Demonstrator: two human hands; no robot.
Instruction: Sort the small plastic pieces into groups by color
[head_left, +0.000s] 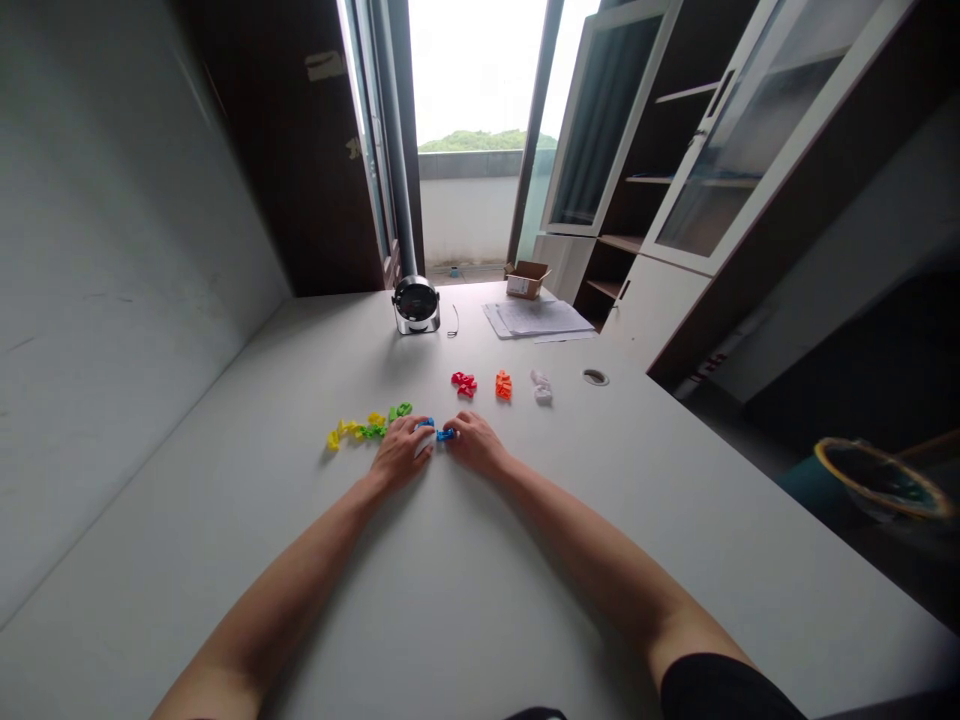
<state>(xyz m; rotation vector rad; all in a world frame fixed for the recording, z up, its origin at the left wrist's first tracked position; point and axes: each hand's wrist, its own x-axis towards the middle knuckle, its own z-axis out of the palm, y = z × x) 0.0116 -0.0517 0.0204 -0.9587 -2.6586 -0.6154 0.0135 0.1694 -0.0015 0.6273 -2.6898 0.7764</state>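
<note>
On the white table (450, 560), my left hand (403, 450) lies with its thumb and fingers apart, fingertips at a small blue plastic piece (427, 422). My right hand (474, 440) is closed, its fingertips pinching another blue piece (445, 435) just to the right. Their exact shape is too small to make out. Left of my left hand, green pieces (373, 431) and yellow pieces (346, 428) lie in a loose line, partly hidden by that hand. Beyond my hands sit small piles of red pieces (464, 384), orange pieces (503, 386) and whitish pieces (541, 387).
A round black and silver device (416, 304) stands at the back of the table. Sheets of paper (544, 318) and an open cardboard box (527, 280) lie at the back right. A cable hole (595, 377) is in the tabletop. A wall (120, 250) borders the left side.
</note>
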